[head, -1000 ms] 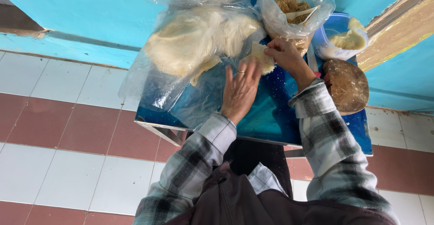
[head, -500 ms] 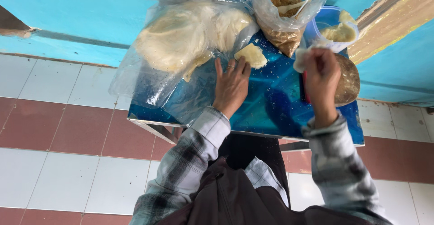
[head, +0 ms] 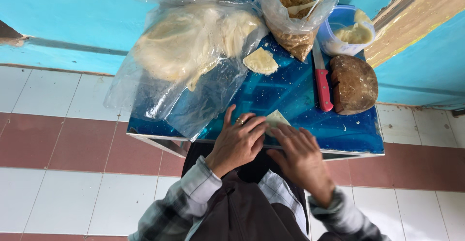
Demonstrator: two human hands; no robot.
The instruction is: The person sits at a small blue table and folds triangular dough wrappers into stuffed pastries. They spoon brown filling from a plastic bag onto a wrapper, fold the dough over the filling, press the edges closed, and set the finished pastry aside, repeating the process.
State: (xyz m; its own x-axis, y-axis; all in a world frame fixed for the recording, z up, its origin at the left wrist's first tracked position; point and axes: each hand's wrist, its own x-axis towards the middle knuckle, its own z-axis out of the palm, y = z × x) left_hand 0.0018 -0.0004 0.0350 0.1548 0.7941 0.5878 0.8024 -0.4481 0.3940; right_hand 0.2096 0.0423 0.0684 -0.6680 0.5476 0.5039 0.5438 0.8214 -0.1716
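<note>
Pale dough sheet (head: 276, 118) mostly hidden under flat, unclenched left hand (head: 238, 144) and right hand (head: 302, 156) fingers.

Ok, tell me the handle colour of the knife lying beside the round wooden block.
Red, on the steel-bladed knife lying on the blue table; the head view shows it.

Taking the red-handled knife (head: 321, 82) as landmark: left of it, a bare strip of blue desk (head: 290, 93) is lying open, running down toward the near edge, where both hands (head: 271, 146) are taking up the room. Further left, a large clear bag of pale dough (head: 186, 59) is blocking the desk's left half. Just right, a round wooden block (head: 353, 83) is closing that side. Behind it, a bag of brown crumbs (head: 296, 15) and a plastic tub (head: 349, 31) are crowding the far edge. A small dough piece (head: 260, 61) is sitting left of the blade.
</note>
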